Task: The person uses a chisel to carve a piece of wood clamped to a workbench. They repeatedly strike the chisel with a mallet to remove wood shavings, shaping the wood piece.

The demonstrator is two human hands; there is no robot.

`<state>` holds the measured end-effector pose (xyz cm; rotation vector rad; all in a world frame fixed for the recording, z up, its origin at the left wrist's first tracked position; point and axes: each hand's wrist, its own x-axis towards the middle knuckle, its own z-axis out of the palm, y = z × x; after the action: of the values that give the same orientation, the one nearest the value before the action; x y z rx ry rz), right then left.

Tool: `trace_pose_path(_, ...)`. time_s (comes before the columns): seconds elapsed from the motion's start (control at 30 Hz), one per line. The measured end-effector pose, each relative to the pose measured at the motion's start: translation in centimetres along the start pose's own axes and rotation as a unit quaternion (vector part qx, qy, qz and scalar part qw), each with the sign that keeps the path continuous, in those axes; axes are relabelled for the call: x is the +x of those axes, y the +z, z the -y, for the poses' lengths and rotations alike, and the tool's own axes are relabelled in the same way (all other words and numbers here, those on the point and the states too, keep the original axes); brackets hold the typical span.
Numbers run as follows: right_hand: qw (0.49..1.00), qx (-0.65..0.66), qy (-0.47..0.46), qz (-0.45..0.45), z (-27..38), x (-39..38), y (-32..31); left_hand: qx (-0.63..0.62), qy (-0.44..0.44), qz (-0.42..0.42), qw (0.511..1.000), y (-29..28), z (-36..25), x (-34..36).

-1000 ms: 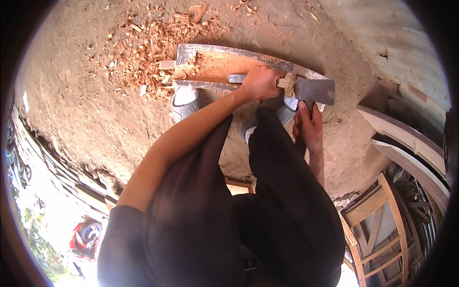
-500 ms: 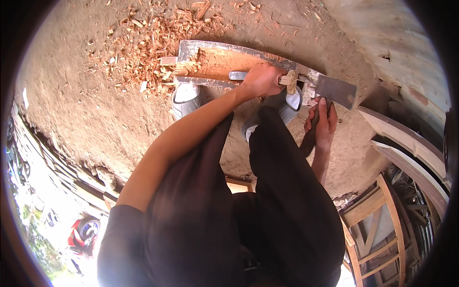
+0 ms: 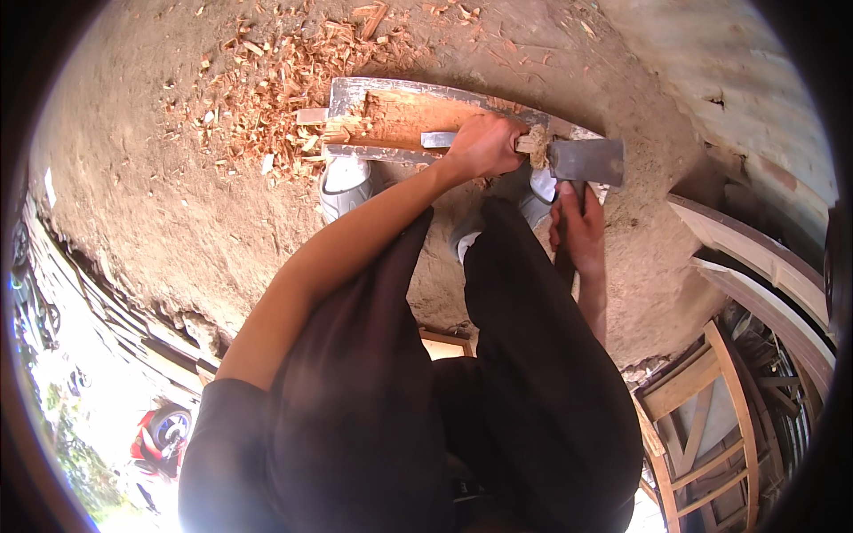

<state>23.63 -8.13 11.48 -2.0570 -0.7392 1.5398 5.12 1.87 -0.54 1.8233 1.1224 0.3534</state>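
Observation:
My left hand (image 3: 487,147) is closed around a chisel whose flat metal blade (image 3: 436,139) points left, into the hollow of a curved wooden piece (image 3: 409,111). The chisel's frayed wooden butt (image 3: 538,147) sticks out to the right of my fist. In my right hand (image 3: 582,233), the fingers wrap the handle of a hatchet. Its broad dark head (image 3: 588,162) is at the chisel's butt, seemingly touching it. The wooden piece has dark, worn outer faces and fresh orange wood inside. It lies across the ground in front of my shoes (image 3: 346,186).
Wood chips (image 3: 275,89) are scattered over the dirt at the upper left. A corrugated sheet wall (image 3: 729,80) rises at the right. Below it stand curved boards (image 3: 755,240) and a wooden chair-like frame (image 3: 702,417). A red motorcycle (image 3: 160,435) shows at the lower left.
The hatchet and my right hand have moved left, bringing the head from beyond the chisel's butt right up to it. My left hand and the chisel have shifted only slightly left.

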Motion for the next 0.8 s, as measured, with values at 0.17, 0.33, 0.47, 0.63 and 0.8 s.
trace_pose_path(0.17,0.987,0.111,-0.048,-0.108,0.2,0.3,1.7,-0.02,-0.003,-0.016,1.0,0.8,0.3,0.1)
trace_pose_path(0.33,0.999,0.009,0.039,0.008,1.2,-0.5,0.0,-0.001,0.003,0.008,1.0,-0.3,-0.4,-0.3)
trace_pose_path(0.47,0.992,0.083,-0.028,-0.089,0.0,0.7,1.2,-0.015,-0.004,0.001,1.0,-0.2,-0.4,-0.1)
trace_pose_path(0.63,0.998,0.008,0.056,0.034,1.6,-0.8,-0.7,0.003,0.005,0.012,1.0,-0.2,-0.1,-0.3)
trace_pose_path(0.8,0.994,0.05,-0.038,-0.09,0.7,-0.9,1.4,-0.021,-0.024,-0.017,0.999,-0.5,-0.3,0.0)
